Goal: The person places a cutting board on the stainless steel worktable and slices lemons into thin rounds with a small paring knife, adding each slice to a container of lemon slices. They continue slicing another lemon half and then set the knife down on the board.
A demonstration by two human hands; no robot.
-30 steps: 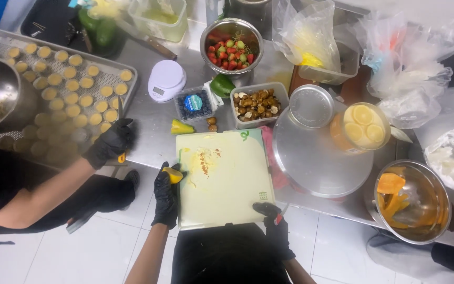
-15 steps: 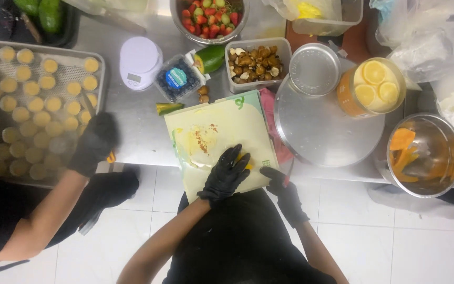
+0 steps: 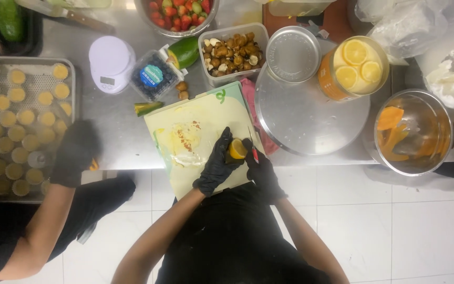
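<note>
One yellow-orange fruit piece (image 3: pixel 237 149), cut face showing, pinched by left hand (image 3: pixel 217 164).

Both hands in black gloves, forearms bare, reaching forward from the torso and converging at centre. Left hand (image 3: pixel 217 164): fingers curled, thumb and fingertips pinched closed around something small, wrist bent slightly inward. Right hand (image 3: pixel 262 173): closed in a fist-like grip, knuckles up, just beside the left, nearly touching. Elbows bent, upper arms close to the body.
</note>
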